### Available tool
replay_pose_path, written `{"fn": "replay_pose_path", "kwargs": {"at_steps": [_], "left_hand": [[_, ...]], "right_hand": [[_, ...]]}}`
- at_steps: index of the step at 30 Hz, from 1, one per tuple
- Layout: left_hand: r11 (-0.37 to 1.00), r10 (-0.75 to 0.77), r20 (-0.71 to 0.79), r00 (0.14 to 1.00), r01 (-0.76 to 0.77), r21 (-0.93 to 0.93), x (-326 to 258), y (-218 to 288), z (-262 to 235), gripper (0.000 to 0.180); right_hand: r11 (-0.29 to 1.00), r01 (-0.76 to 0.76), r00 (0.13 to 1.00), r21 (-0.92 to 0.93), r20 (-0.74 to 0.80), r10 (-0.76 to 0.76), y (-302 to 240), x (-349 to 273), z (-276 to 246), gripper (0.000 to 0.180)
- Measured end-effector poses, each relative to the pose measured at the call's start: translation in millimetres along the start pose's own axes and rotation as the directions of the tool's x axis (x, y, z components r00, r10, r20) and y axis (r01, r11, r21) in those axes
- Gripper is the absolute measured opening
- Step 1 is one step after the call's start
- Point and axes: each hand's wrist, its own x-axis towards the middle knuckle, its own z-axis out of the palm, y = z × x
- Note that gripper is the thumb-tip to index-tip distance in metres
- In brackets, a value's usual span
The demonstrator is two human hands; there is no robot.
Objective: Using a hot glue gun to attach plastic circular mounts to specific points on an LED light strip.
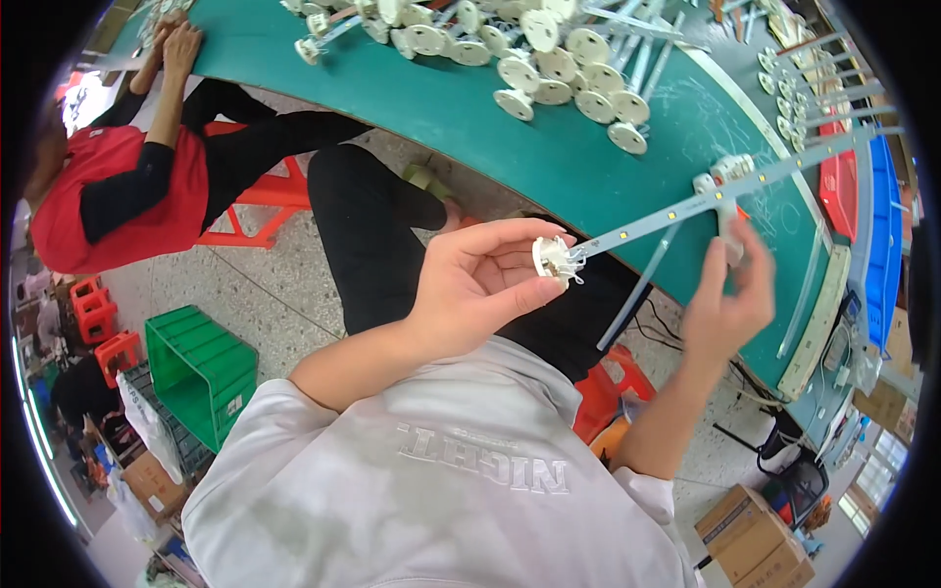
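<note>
Between the thumb and fingers of my left hand (461,284) is a round white lamp end cap (552,259), with short thin wires at its inner side. A long narrow LED strip (676,213) runs from the cap up to the right across the table. My right hand (730,294), smeared by motion, is below the strip at the table edge, its fingers near a white piece (728,230) with a bit of orange beside it. Whether it grips that piece I cannot tell. Another white fitting (730,169) lies just above the strip, with a pale strip (639,289) slanting down over the edge.
Many round white caps with strips (559,69) are heaped on the green table (441,108). More caps and strips (799,98), a red tray (838,186) and a blue bin (882,235) are at right. A co-worker in red (118,186) sits left, beyond a green crate (201,372).
</note>
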Motion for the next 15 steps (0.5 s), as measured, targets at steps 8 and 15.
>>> {"fn": "replay_pose_path", "kwargs": {"at_steps": [8,15], "left_hand": [[0.997,-0.05,-0.033,0.998,0.048,-0.067,8,4,-10,0.04],[0.995,-0.048,-0.051,0.998,0.043,-0.095,15,6,-18,0.037]], "right_hand": [[0.832,0.048,0.908,-0.553,0.371,0.194,75,66,10,0.046],[0.474,-0.584,0.798,0.66,0.357,0.485,108,65,-35,0.051]]}}
